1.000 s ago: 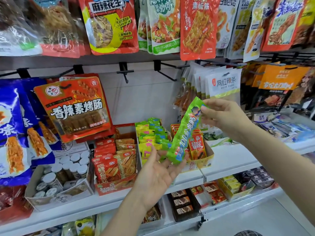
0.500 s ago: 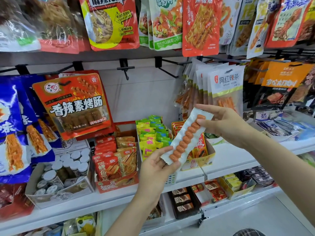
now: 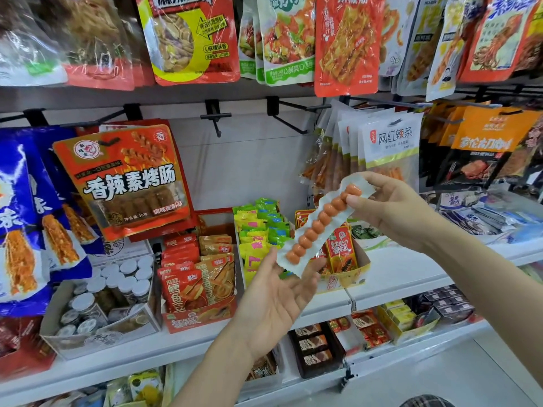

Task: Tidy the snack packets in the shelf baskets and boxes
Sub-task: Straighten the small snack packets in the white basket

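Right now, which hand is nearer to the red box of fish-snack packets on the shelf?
Left. The left hand hovers just right of the red box, supporting the sausage strip packet's lower end; the right hand pinches its top end, higher and farther right.

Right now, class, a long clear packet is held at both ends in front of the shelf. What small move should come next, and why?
Probably lower the sausage packet toward the basket of green and yellow packets. The right hand pinches its top end, and its bottom end rests on the open left hand, just in front of that basket.
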